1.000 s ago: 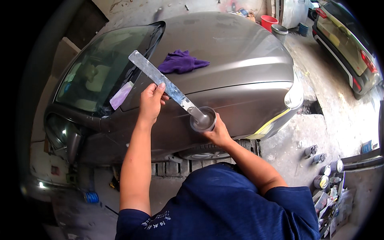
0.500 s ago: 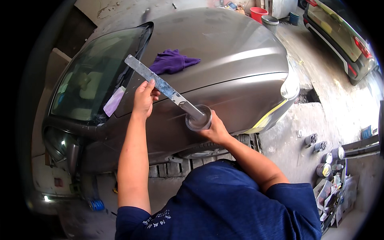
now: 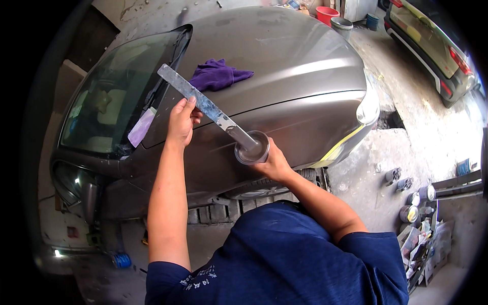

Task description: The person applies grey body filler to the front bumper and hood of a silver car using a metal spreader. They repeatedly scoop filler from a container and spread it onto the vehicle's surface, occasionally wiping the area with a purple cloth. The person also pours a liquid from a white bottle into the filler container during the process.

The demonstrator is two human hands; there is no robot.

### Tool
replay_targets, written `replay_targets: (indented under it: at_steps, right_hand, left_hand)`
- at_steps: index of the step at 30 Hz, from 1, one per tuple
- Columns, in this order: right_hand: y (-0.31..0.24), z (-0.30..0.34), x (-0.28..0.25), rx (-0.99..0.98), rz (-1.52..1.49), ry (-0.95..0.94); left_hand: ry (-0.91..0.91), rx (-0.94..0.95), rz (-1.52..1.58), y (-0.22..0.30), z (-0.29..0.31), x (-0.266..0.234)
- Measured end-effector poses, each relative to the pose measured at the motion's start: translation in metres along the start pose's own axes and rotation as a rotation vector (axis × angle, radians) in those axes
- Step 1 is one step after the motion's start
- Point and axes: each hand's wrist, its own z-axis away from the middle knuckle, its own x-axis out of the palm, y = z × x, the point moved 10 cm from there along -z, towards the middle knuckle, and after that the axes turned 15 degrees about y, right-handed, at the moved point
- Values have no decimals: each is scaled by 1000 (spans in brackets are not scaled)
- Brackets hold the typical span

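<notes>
My left hand (image 3: 180, 122) grips a long flat metal stirring stick (image 3: 201, 101) near its middle. The stick slants down to the right, with its lower end dipped into a small round tin of grey paint (image 3: 251, 149). My right hand (image 3: 274, 162) holds that tin from below and from the right. Both hands are raised over the grey-brown car's front wing and bonnet (image 3: 284, 66). A purple cloth (image 3: 217, 74) lies on the bonnet just beyond the stick's upper end.
A pale purple slip (image 3: 141, 128) is tucked at the windscreen's lower corner. Yellow tape (image 3: 338, 148) runs along the car's front edge. Several paint tins (image 3: 414, 195) stand on the concrete at right. A red bucket (image 3: 327, 13) and another car (image 3: 432, 40) are behind.
The stick's upper end has swung slightly while its tip stays in the tin. Both hands keep their hold. My head has shifted a little, so the car sits differently in view.
</notes>
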Motion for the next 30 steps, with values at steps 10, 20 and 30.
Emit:
replay_targets:
  at_steps: [10,20,30]
  right_hand:
    - [1,0,-1,-26,-59,-37]
    - [-16,8,-27,-21,-190,-155]
    - [-40,25,-62,-117,-99,-210]
  left_hand:
    - [5,84,-67,20,17,14]
    - [50,340,-240,81,90,66]
    - [97,300,-151,67,138,79]
